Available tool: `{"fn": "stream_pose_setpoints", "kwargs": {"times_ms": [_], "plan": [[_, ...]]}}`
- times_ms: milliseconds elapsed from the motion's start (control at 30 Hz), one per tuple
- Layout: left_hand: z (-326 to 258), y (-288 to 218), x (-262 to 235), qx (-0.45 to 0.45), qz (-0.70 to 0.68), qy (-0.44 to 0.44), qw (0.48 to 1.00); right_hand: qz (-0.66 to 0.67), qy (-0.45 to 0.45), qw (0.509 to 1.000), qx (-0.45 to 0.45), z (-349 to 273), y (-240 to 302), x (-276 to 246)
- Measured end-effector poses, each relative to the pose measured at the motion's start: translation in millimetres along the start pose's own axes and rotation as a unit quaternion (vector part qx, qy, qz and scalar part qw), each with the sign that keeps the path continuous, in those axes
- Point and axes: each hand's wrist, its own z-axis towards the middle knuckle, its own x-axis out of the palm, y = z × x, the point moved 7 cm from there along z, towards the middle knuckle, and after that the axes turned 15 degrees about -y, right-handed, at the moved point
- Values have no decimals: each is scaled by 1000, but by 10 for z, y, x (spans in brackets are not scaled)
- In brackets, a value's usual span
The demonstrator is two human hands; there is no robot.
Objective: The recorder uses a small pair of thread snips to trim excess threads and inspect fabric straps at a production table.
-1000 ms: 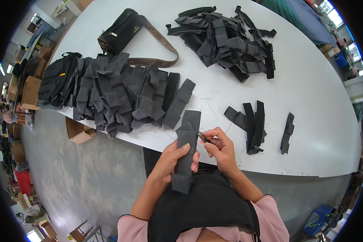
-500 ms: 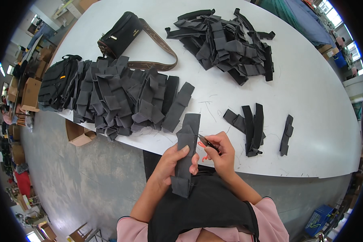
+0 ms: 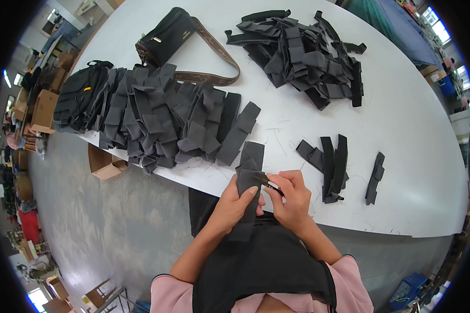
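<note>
My left hand (image 3: 236,207) is closed around a dark grey fabric strip (image 3: 248,180) with folded flaps, held upright at the table's near edge. Its thumb presses on the front of the strip. In my right hand (image 3: 291,201) is a small pair of thread snips (image 3: 272,186) with dark blades, and their tips touch the strip's right edge. Just left of the held strip, a big heap of similar grey strips (image 3: 151,115) lies along the table edge. To the right lie several loose strips (image 3: 334,167) and one more single strip (image 3: 375,178).
Another pile of dark strips (image 3: 308,57) sits at the far side of the white table (image 3: 407,130). A black shoulder bag (image 3: 167,36) with a brown patterned strap and a black backpack (image 3: 81,96) are at the left. A cardboard box (image 3: 105,163) stands below the table's left edge.
The snips have moved from beside the strip onto its right edge. My left hand has shifted slightly right and up the strip. The view has shifted a little too.
</note>
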Motion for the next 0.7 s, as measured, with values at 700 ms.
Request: {"fn": "stream_pose_setpoints", "kwargs": {"times_ms": [700], "plan": [[-20,12,-7,57,88,10,994,-8,57,996,-69,-4,80,118]]}}
